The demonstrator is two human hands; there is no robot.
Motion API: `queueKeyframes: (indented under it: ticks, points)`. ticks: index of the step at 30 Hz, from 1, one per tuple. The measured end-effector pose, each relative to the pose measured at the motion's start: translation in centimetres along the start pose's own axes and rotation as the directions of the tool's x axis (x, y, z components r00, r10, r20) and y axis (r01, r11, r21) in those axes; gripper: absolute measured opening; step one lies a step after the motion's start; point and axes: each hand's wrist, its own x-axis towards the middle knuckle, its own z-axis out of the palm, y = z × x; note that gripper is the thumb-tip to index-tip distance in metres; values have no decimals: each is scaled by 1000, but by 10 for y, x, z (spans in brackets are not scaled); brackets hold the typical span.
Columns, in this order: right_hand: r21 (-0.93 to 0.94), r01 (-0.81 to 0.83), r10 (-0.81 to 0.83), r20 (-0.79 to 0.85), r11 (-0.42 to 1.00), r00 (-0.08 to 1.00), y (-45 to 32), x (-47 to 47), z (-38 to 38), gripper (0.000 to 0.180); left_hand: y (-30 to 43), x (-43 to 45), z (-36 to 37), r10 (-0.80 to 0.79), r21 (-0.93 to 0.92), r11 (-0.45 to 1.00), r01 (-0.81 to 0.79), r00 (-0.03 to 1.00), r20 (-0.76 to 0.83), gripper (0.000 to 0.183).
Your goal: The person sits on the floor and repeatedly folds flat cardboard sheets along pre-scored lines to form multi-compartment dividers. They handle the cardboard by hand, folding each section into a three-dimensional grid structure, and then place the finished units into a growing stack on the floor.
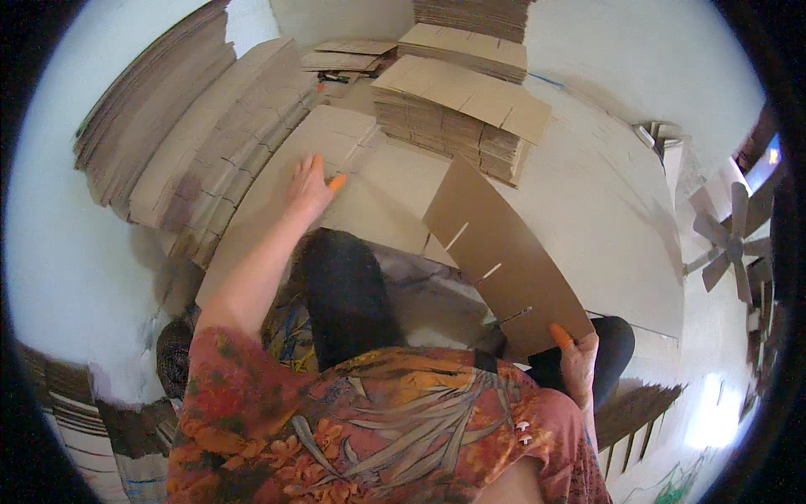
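In my right hand [576,356], low on the right, is one end of a brown slotted cardboard sheet [504,258]. An orange cover sits on its thumb, and the sheet slants up and away over the work surface. My left hand [312,189] rests on or just above a flat cardboard piece [271,183] lying on the left; contact is hard to tell. Its thumb wears an orange cover too, and its fingers are apart. Beyond the slotted sheet stands a neat stack of slotted cardboard sheets [453,120].
Tall cardboard stacks [151,107] line the left side. More stacked sheets [466,50] lie at the back, beside the wall. A fan [733,249] stands at the far right. My knees in dark trousers [346,290] are by the near edge. Slotted cardboard [636,422] is at lower right.
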Motion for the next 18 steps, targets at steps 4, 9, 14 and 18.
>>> queueKeyframes:
  ticks: [4,9,14,18]
  points:
    - [17,22,-21,-52,1000,998,4,-6,-4,32,11,39,16,-33,181,983,22,998,57,56]
    - [-84,28,-29,-7,996,1000,9,-4,-16,31,5,64,20,21,198,979,-49,990,142,30]
    - [-144,58,-70,-79,988,994,-16,5,-10,24,19,50,-8,28,21,999,-30,996,83,22]
    - [-102,190,-201,-112,977,973,-33,15,0,23,52,41,-50,169,-327,943,-62,935,311,27]
